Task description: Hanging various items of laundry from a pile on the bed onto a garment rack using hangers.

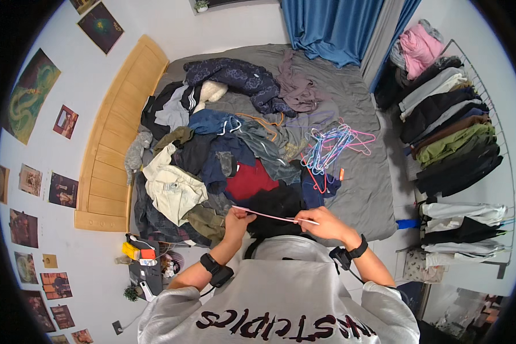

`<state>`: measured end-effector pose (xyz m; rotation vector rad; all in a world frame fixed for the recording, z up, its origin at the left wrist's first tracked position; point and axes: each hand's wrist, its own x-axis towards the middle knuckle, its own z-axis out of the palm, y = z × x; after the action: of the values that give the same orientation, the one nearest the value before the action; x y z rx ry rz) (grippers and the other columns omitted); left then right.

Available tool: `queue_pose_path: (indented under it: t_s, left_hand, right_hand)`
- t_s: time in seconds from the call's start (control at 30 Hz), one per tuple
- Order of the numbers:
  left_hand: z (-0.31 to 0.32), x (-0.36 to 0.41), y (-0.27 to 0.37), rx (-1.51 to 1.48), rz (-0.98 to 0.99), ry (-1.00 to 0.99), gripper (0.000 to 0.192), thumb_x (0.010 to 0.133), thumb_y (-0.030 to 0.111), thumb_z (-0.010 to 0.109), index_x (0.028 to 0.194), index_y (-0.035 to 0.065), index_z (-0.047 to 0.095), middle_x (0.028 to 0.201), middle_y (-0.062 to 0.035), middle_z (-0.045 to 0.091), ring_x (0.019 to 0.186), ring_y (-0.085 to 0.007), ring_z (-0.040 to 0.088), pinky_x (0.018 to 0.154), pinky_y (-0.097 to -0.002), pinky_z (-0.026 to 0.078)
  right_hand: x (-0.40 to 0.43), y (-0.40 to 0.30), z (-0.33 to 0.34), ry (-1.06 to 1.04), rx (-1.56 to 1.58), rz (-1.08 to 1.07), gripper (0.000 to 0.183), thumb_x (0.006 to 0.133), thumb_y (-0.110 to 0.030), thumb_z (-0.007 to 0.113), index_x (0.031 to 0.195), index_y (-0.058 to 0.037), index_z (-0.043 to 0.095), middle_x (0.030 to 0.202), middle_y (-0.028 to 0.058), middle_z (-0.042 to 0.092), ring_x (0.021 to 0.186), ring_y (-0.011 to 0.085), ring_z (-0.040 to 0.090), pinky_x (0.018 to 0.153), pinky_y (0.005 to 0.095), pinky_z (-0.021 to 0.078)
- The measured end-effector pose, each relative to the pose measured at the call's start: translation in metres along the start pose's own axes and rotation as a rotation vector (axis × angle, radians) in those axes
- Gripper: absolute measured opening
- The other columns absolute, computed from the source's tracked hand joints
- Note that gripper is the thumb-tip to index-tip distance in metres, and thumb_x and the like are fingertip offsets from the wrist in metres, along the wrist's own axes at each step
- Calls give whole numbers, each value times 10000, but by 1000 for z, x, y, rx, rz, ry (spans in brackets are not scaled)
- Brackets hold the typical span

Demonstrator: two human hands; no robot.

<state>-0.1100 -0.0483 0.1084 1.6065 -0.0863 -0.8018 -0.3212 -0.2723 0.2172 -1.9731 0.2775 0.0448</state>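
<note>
A thin pink clothes hanger (pixel 268 215) spans the gap between my two hands, seen nearly edge-on. My left hand (pixel 237 221) grips its left end, and my right hand (pixel 320 222) has its fingers closed round the right end. Just beyond the hanger lies a black garment (pixel 279 204), partly hidden by it, with a dark red garment (pixel 251 180) above. A cream jacket (pixel 172 185) spreads on the heap to the left. Further right on the bed sits a tangle of blue, pink and red hangers (pixel 329 148).
The grey-sheeted bed (pixel 365 185) holds a large heap of clothes, a patterned dark padded garment (pixel 236 79) and a grey plush toy (pixel 136 155). A wooden headboard (pixel 112 159) stands left. Clothes hang on a rack (pixel 496 124) at right. A small cluttered table (pixel 150 273) is at lower left.
</note>
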Motion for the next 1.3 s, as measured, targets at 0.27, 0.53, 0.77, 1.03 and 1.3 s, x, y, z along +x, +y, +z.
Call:
queue_pose_path:
  t_s: [0.27, 0.53, 0.77, 1.03, 1.3]
  left_hand:
    - [-36, -5, -44, 239, -105, -109, 365, 854, 50, 842, 1103, 49, 575, 1019, -33, 637, 862, -136, 640, 696, -297, 534]
    - [-70, 49, -16, 290, -470, -835, 495, 953, 49, 644, 1441, 16, 567, 1256, -121, 634, 925, -209, 693, 910, -345, 616]
    - [-4, 41, 49, 883, -363, -1090, 451, 967, 431, 752, 1153, 19, 764, 973, -87, 718, 844, -195, 700, 808, -338, 612]
    - [-16, 68, 5, 788, 299, -1075, 323, 997, 296, 744, 1011, -27, 740, 944, -61, 721, 874, -169, 663, 790, -354, 525]
    - [76, 53, 207, 501, 655, -728, 266, 1028, 192, 713, 882, -14, 627, 779, 64, 456, 719, -33, 384, 592, -256, 327]
  right_hand:
    - [-1, 40, 6, -132, -185, 23, 213, 919, -164, 661, 1053, -59, 789, 899, 184, 757, 853, 377, 729, 771, 458, 555]
    - [2, 46, 11, -196, -220, 86, 226, 905, -192, 714, 1067, -62, 803, 973, 168, 776, 920, 364, 737, 811, 436, 565]
    - [9, 46, 4, -191, -249, 13, 221, 852, -151, 710, 1027, -49, 798, 932, 209, 747, 905, 397, 726, 766, 456, 552]
    - [0, 48, 1, -88, -226, 17, 206, 820, -127, 684, 971, -35, 790, 890, 207, 738, 855, 401, 703, 755, 461, 540]
    - [17, -17, -51, 132, -437, -216, 262, 781, -124, 629, 954, -14, 793, 745, 150, 676, 747, 332, 614, 761, 449, 511]
